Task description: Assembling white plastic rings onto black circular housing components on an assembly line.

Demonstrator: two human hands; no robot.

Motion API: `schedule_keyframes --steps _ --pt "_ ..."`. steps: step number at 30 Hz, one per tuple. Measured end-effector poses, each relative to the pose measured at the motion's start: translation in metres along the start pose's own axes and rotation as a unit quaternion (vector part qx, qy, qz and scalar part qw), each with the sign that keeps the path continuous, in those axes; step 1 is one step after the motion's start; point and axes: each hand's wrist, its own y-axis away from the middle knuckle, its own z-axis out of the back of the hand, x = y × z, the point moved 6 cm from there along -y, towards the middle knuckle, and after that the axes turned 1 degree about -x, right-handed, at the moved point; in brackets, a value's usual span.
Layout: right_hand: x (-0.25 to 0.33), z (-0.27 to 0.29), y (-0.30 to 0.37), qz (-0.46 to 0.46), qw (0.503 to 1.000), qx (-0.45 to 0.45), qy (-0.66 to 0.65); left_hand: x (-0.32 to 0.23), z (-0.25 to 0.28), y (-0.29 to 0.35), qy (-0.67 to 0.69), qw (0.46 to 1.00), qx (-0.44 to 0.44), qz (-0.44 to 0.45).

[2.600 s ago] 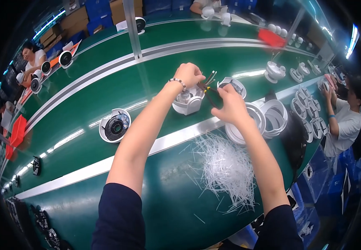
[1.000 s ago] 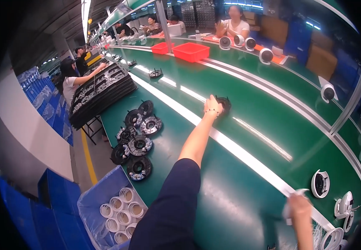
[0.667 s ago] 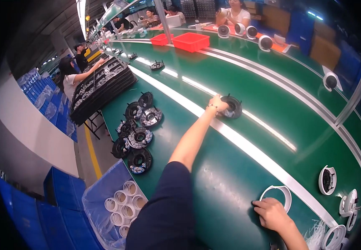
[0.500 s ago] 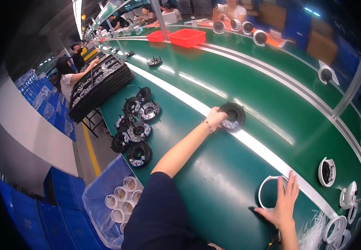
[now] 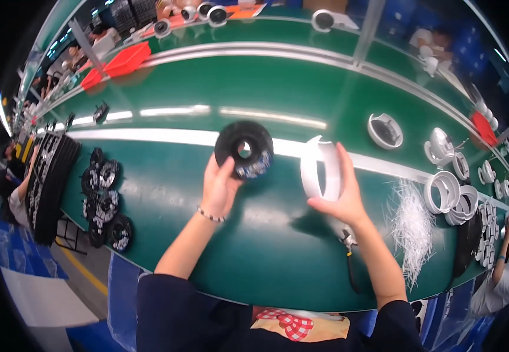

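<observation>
1. the black ring-shaped part [image 5: 244,149] is gripped at its lower edge by the left hand [image 5: 219,188], above the middle of the green conveyor belt [image 5: 207,88].
2. the right hand [image 5: 339,196] is closed round a white ring housing [image 5: 320,169], just beside it.
3. white cable ties [image 5: 410,232] lie near the belt's right end.

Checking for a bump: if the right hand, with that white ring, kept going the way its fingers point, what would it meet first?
Probably nothing close: the right hand holding the white ring points up across the pale strip and bare green belt. Depth is unclear.
</observation>
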Motion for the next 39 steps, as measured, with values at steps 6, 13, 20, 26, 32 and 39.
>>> schedule_keyframes --steps 6,13,20,26,32,39 --pt "0.019 -0.029 0.002 -0.016 0.999 -0.017 -0.029 0.025 -0.033 0.026 -0.041 0.995 0.087 0.005" --pt "0.034 -0.046 0.001 0.07 0.994 0.034 0.074 0.041 -0.049 0.043 0.099 0.936 0.269 0.203" --pt "0.039 -0.042 0.002 0.123 0.988 0.061 0.065 0.047 -0.048 0.031 0.165 0.948 0.157 0.221" --pt "0.032 -0.052 0.028 0.077 0.989 0.06 0.112 0.057 -0.038 0.036 0.179 0.942 0.133 0.251" --pt "0.032 -0.064 0.029 0.058 0.982 0.056 0.168 0.063 -0.035 0.038 0.195 0.942 0.135 0.236" --pt "0.024 -0.058 0.024 0.002 0.979 0.085 0.186 0.064 -0.035 0.037 0.187 0.94 0.127 0.255"
